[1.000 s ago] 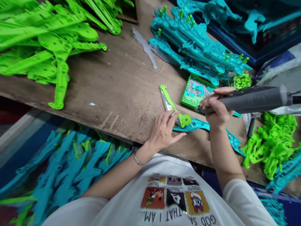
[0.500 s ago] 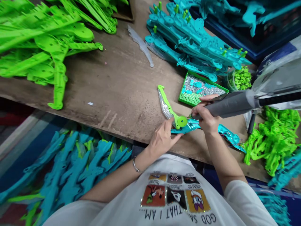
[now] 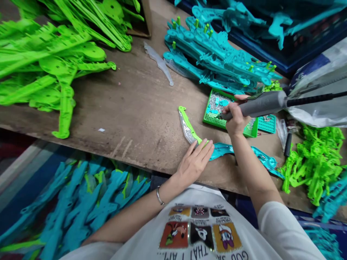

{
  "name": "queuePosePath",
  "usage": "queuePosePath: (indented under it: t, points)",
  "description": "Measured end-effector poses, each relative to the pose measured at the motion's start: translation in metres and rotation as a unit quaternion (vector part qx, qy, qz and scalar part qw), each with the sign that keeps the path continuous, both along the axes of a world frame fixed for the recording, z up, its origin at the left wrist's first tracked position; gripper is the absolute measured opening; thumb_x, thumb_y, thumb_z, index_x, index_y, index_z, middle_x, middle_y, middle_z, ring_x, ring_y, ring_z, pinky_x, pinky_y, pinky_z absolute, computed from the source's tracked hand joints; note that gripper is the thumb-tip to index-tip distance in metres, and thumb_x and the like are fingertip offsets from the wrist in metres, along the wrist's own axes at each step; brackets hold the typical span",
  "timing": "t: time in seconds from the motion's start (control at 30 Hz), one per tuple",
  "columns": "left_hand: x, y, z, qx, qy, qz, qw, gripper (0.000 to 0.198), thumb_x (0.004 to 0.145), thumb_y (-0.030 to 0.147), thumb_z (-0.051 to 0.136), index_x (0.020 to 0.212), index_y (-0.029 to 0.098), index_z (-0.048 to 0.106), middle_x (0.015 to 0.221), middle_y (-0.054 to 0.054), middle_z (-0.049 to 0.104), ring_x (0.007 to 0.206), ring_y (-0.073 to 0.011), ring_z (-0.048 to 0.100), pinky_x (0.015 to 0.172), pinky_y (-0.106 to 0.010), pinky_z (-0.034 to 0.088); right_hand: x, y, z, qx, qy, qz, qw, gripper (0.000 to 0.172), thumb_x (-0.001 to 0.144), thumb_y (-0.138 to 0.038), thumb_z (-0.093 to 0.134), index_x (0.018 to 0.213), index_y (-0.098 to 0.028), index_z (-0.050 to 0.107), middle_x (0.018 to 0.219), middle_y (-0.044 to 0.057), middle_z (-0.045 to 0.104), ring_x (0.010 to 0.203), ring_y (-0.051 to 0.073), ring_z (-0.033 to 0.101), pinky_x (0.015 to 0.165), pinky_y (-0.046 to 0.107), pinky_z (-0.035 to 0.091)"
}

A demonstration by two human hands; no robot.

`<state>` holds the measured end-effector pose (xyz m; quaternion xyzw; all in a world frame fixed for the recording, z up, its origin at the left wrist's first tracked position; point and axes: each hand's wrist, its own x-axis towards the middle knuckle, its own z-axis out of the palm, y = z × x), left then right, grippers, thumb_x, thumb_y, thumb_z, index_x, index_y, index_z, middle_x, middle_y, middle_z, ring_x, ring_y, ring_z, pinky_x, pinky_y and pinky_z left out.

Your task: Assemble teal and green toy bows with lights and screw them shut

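My left hand (image 3: 193, 164) lies flat, fingers stretched out, over the joint where a bright green plastic piece (image 3: 187, 121) with a clear blade (image 3: 187, 133) meets a long teal plastic part (image 3: 223, 150). It covers the green piece's round end. In my right hand (image 3: 235, 121) is a grey electric screwdriver (image 3: 267, 104), held nearly level with its cable running off to the right. The screwdriver's front end is over a green perforated tray (image 3: 215, 120) holding many small silvery screws and some teal pieces. Whether a screw sits on its tip I cannot tell.
Green plastic parts (image 3: 61, 66) are heaped at left, teal ones (image 3: 214, 50) at the back. A loose clear blade (image 3: 159, 63) lies between them. Small green parts (image 3: 316, 155) pile up at right, near a black-handled tool (image 3: 288, 144). Teal assemblies (image 3: 78, 202) lie below the table edge.
My right hand has lifted the screwdriver off the teal part and moved it up to the screw tray. My left hand has shifted right and now lies flat over the green round end.
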<state>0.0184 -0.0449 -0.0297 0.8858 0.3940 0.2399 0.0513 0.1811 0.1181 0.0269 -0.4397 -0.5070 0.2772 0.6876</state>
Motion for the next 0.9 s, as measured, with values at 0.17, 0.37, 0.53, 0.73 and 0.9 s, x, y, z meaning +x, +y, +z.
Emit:
queuePosePath:
  t: [0.17,0.37,0.53,0.73,0.9]
  points:
    - [0.000,-0.004,0.005,0.004,0.008,0.008,1.000,0.051,0.105,0.011,0.044,0.155,0.009,0.047,0.164,-0.013,0.045,0.153,-0.0312,0.043,0.126,-0.053,0.039,-0.003,0.007,-0.010,-0.004,-0.017,0.002,1.000,0.033,0.081,-0.047,0.074,0.103,-0.026,0.061,0.059,-0.010,0.054,0.049,0.013,0.059,0.058,0.032,0.054]
    - [0.002,-0.002,0.008,0.014,0.004,0.007,1.000,0.049,0.104,0.010,0.044,0.152,0.007,0.051,0.161,-0.015,0.049,0.150,-0.0314,0.046,0.124,-0.052,0.043,-0.004,0.013,-0.014,-0.013,0.000,0.024,1.000,0.025,0.079,-0.040,0.074,0.096,-0.026,0.060,0.058,-0.010,0.055,0.047,0.012,0.058,0.052,0.029,0.051]
    - [0.004,-0.002,0.009,0.026,0.010,0.014,1.000,0.048,0.104,0.010,0.046,0.151,0.005,0.052,0.159,-0.017,0.051,0.149,-0.0329,0.048,0.124,-0.052,0.043,-0.005,0.014,-0.004,-0.015,-0.022,0.044,0.999,0.021,0.080,-0.036,0.072,0.094,-0.026,0.060,0.057,-0.010,0.055,0.045,0.012,0.056,0.052,0.029,0.049]
    - [0.003,-0.002,0.013,0.018,0.007,0.010,1.000,0.047,0.104,0.012,0.045,0.150,0.005,0.053,0.158,-0.016,0.053,0.148,-0.0323,0.048,0.124,-0.051,0.042,-0.028,-0.016,0.029,0.012,0.000,0.068,0.998,0.023,0.084,-0.037,0.073,0.101,-0.029,0.061,0.060,-0.009,0.055,0.047,0.012,0.055,0.053,0.030,0.052]
    - [0.004,-0.002,0.014,0.022,-0.014,0.018,0.999,0.042,0.104,0.013,0.046,0.143,0.005,0.059,0.151,-0.018,0.059,0.145,-0.0323,0.052,0.122,-0.052,0.044,-0.054,-0.051,0.032,-0.058,-0.024,0.172,0.983,0.028,0.088,-0.045,0.072,0.104,-0.028,0.058,0.059,-0.008,0.053,0.047,0.013,0.055,0.055,0.032,0.054]
